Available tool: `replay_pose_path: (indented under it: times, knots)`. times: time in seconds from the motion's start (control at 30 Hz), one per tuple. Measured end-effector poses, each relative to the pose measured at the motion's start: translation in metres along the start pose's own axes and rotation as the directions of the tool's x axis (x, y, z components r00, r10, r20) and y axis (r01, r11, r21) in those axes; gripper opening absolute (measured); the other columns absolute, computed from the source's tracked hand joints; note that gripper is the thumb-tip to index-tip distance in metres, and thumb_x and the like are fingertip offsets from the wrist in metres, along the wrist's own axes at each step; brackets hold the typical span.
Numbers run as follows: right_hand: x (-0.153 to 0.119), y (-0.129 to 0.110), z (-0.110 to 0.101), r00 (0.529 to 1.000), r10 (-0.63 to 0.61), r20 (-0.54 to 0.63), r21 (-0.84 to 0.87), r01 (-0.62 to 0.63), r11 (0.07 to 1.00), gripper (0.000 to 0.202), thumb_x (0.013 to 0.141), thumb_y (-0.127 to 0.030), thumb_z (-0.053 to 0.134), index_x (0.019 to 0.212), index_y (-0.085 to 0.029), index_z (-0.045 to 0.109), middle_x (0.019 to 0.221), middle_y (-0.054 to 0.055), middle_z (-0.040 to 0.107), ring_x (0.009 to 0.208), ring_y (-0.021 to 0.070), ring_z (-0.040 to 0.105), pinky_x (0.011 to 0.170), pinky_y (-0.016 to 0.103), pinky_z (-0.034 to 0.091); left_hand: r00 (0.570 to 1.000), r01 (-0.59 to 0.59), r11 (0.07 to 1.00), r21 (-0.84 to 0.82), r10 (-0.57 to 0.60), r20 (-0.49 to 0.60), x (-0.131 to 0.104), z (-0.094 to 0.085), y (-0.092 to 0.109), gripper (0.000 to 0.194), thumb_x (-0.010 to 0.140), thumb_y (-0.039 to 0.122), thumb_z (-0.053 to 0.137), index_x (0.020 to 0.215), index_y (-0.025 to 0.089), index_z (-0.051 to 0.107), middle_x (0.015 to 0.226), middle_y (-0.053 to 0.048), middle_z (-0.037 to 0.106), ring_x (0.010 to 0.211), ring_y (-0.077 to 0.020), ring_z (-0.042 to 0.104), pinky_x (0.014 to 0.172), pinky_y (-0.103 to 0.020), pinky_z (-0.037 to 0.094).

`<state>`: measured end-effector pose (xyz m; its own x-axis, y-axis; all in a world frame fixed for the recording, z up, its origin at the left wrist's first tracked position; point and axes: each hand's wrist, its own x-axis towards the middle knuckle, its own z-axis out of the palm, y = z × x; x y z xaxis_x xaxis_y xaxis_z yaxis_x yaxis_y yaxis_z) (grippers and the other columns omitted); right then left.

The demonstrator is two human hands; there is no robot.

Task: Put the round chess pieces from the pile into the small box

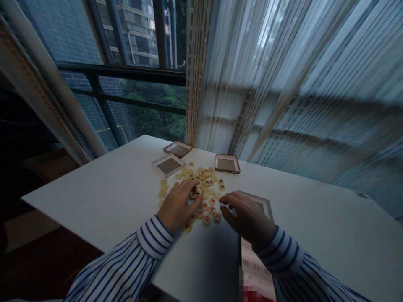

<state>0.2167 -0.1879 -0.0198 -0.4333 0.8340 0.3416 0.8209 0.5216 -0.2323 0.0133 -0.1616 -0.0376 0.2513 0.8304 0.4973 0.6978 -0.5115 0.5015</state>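
Many round cream xiangqi pieces [207,219] lie scattered over the middle of the white table [103,188]. Some show red characters, others black ones, and several are blank side up. My left hand [179,205] is closed at the left of the spread, with thumb and fingers around a xiangqi piece [196,192] bearing a dark mark. Whether more pieces are under that one is hidden. To the right of the spread, my right hand [248,216] hovers with curved fingers, thumb and forefinger apart, and no piece visible between them. Its fingertips are close to red-marked pieces.
Two shallow brown-edged boxes [227,171] [178,155] stand behind the pieces. A pale translucent lid [156,164] lies near the left box; another lid [269,208] is partly behind my right hand. A screen with timer digits [256,268] sits below my right wrist. Curtains [283,84] hang beyond the table.
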Motion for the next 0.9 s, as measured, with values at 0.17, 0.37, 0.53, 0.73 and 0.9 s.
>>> replay_pose_path:
  times: [0.17,0.37,0.53,0.73,0.9]
  knots:
    - [-0.004,0.001,-0.004,0.985,-0.020,-0.172,0.045,0.028,0.999,0.016,0.081,-0.016,0.047,0.084,-0.017,0.062,0.074,0.004,0.065,0.065,0.0133,0.059,0.062,0.024,0.044,0.962,0.266,0.763,-0.589,-0.251,0.109,0.000,0.003,0.019,0.035,0.071,0.027,0.065,0.103,0.015,0.057,0.093,-0.007,0.066,0.082,-0.0181,0.063,0.079,-0.033,0.050]
    - [-0.013,0.002,-0.012,0.942,-0.093,-0.322,0.037,0.111,0.993,0.019,0.084,-0.026,0.052,0.098,-0.017,0.061,0.082,0.007,0.066,0.074,0.0158,0.060,0.068,0.028,0.046,0.789,0.556,0.057,-0.829,-0.351,0.505,0.002,0.007,0.038,0.032,0.066,0.028,0.073,0.092,0.014,0.059,0.076,-0.002,0.066,0.070,-0.0143,0.066,0.071,-0.027,0.052]
    - [-0.019,-0.003,-0.016,0.914,-0.177,-0.365,-0.077,0.160,0.984,0.023,0.083,-0.029,0.056,0.103,-0.018,0.061,0.090,0.009,0.066,0.082,0.0191,0.060,0.073,0.033,0.044,0.794,0.551,-0.037,-0.834,-0.285,0.537,0.001,0.016,0.059,0.028,0.066,0.029,0.074,0.085,0.014,0.060,0.073,-0.001,0.064,0.065,-0.0106,0.062,0.063,-0.021,0.048]
    - [-0.030,0.003,-0.022,0.915,-0.096,-0.391,-0.010,0.100,0.995,0.017,0.082,-0.025,0.057,0.097,-0.018,0.062,0.088,0.008,0.067,0.082,0.0184,0.061,0.074,0.033,0.044,0.793,0.564,-0.047,-0.825,-0.248,0.556,0.005,0.029,0.081,0.027,0.064,0.031,0.075,0.080,0.012,0.064,0.067,0.000,0.062,0.059,-0.0077,0.056,0.058,-0.018,0.044]
    - [-0.045,0.019,-0.027,0.904,-0.060,-0.423,0.088,0.107,0.990,0.018,0.082,-0.027,0.057,0.099,-0.019,0.060,0.089,0.008,0.068,0.085,0.0179,0.063,0.076,0.033,0.048,0.746,0.617,-0.127,-0.777,-0.222,0.628,0.009,0.038,0.091,0.022,0.067,0.033,0.072,0.075,0.012,0.069,0.073,-0.004,0.068,0.068,-0.0107,0.062,0.067,-0.020,0.047]
